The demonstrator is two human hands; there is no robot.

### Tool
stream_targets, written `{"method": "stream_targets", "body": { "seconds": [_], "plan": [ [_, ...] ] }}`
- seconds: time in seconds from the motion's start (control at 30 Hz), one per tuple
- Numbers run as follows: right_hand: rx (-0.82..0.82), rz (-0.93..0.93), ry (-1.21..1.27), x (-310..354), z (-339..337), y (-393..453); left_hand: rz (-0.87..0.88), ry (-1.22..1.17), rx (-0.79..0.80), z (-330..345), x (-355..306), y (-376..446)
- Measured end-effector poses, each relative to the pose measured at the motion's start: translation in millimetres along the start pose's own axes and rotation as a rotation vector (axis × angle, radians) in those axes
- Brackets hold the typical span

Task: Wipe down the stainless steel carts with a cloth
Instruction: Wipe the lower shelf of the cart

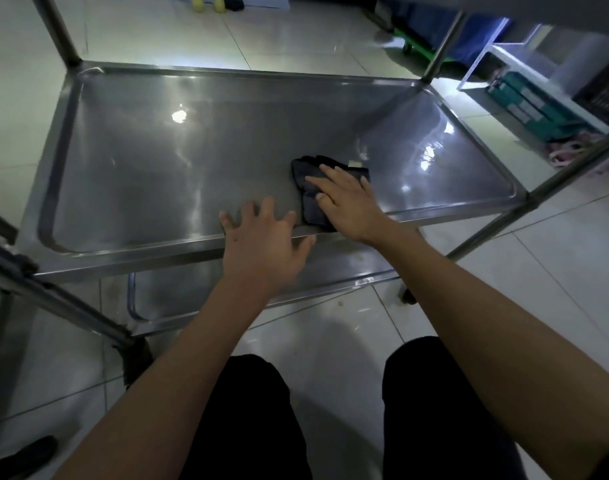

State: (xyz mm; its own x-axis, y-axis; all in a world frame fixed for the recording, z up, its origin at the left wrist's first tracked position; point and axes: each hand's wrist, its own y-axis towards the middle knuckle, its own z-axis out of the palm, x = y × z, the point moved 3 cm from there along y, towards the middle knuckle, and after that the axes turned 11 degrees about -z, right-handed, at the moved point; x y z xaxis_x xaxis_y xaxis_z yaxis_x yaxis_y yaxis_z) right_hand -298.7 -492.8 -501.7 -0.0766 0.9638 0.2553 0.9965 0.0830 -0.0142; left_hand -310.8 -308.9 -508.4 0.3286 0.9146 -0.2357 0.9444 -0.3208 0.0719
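Observation:
A stainless steel cart shelf [150, 168] with a raised rim fills the middle of the head view. A dark cloth [308, 174] lies crumpled on it near the front edge, right of centre. My right hand [348, 202] lies flat on the cloth, pressing it against the steel. My left hand [265, 244] hovers with spread fingers over the shelf's front rim, just left of the cloth, and holds nothing. A lower shelf [330, 271] of the cart shows beneath the front rim.
Steel cart posts rise at the back left [58, 29], back right [441, 46] and front right [552, 181]. Another steel frame [53, 299] stands at the left. A white rack with teal boxes [528, 102] sits on the tiled floor to the right.

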Motion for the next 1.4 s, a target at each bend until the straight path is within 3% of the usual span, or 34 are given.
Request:
{"method": "stream_targets", "body": {
  "seconds": [0.3, 0.57, 0.73, 0.9, 1.23, 1.4],
  "plan": [
    [0.051, -0.159, 0.009, -61, 6, 11, -0.290, -0.033, -0.073, -4, -44, 13],
    [0.066, -0.206, 0.027, -150, -10, 3, -0.155, -0.077, -0.110, 25, -160, 32],
    [0.041, -0.212, 0.043, -204, -23, -9, -0.263, -0.095, -0.220, 42, -175, 30],
    [0.008, -0.253, 0.063, -205, -23, -11, -0.299, -0.002, -0.262, 41, -186, 34],
    [-0.009, -0.278, 0.061, -206, -32, -17, -0.287, -0.047, -0.172, 48, -228, 63],
    [-0.043, -0.203, 0.052, -242, -35, -28, -0.228, -0.043, -0.150, 48, -236, 63]
  ]
}}
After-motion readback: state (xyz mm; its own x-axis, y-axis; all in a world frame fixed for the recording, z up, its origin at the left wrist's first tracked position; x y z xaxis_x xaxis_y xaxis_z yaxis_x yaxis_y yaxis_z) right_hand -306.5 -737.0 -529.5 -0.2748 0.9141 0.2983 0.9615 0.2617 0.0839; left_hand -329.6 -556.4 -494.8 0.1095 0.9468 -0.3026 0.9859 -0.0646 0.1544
